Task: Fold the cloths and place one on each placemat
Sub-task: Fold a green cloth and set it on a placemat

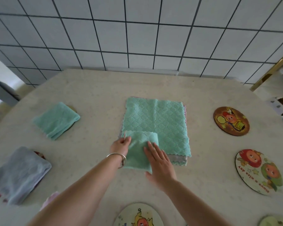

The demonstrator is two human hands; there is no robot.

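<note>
A small folded teal cloth [138, 150] lies at the near left corner of a stack of flat cloths [155, 124], whose top one is teal and quilted. My left hand [120, 145] pinches the folded cloth's left edge. My right hand [159, 162] lies flat on its right side, fingers spread. A folded teal cloth [55, 120] covers a placemat at the far left. A folded blue-grey cloth [19, 174] covers another placemat at the near left. Bare round placemats sit at the far right [231, 121], the near right [258, 171] and the bottom centre [137, 216].
The table [96, 88] has a pale speckled covering and meets a white tiled wall at the back. A pink cloth edge [50, 199] shows beside my left forearm. Part of another round mat [274, 221] peeks in at the bottom right corner.
</note>
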